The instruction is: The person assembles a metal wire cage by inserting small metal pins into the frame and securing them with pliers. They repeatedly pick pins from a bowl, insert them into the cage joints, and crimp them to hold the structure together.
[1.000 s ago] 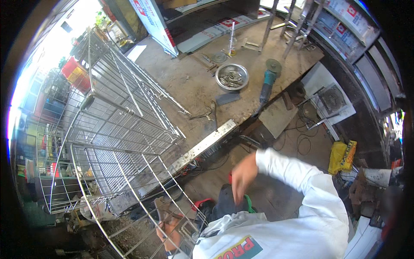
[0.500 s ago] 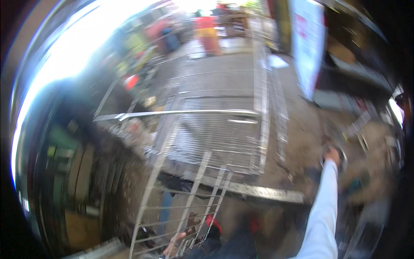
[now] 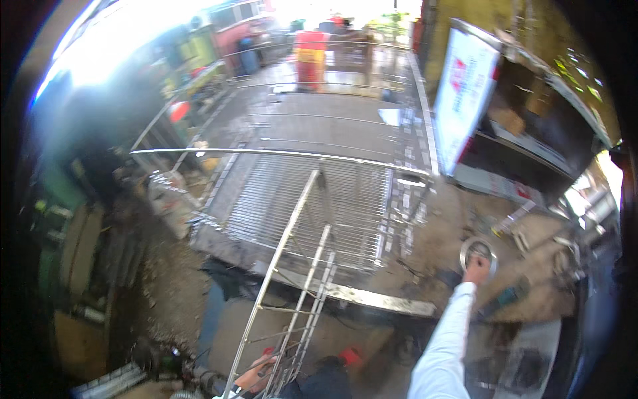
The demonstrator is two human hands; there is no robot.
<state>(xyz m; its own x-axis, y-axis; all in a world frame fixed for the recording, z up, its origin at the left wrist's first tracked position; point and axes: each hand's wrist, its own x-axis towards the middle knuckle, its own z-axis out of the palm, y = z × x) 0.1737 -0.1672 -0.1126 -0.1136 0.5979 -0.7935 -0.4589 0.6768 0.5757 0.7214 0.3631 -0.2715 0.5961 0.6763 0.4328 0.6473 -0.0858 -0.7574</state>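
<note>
Right hand [image 3: 476,269] is reaching far out on a straight arm in a white sleeve [image 3: 444,346], landing at the near rim of a round metal bowl [image 3: 478,251] that is sitting on the dusty workbench [image 3: 458,219] to the right of centre; fingers are lying on or over the bowl's edge, but pic is too small & blurred to tell whether they are gripping it or just touching, so can't tell if that hand is closed. Left hand [image 3: 256,374] is sitting low at the bottom edge, curled around a thin bar of the steel wire frame [image 3: 292,266] w/ fingers wrapped on it. That frame is rising from the hand up toward mid-pic, tilted, its long tubes & cross rungs running like a ladder, and beyond it a wider wire mesh rack [image 3: 319,193] is lying across the bench. A flat metal strip [image 3: 372,299] is lying along the bench's near edge, between frame & bowl. Just right of the bowl an angle grinder w/ green body [image 3: 508,297] is resting on the bench. A white signboard [image 3: 462,100] is leaning upright behind the bench, top right. A red item [image 3: 350,356] is showing near the bottom by the person's dark clothing.
</note>
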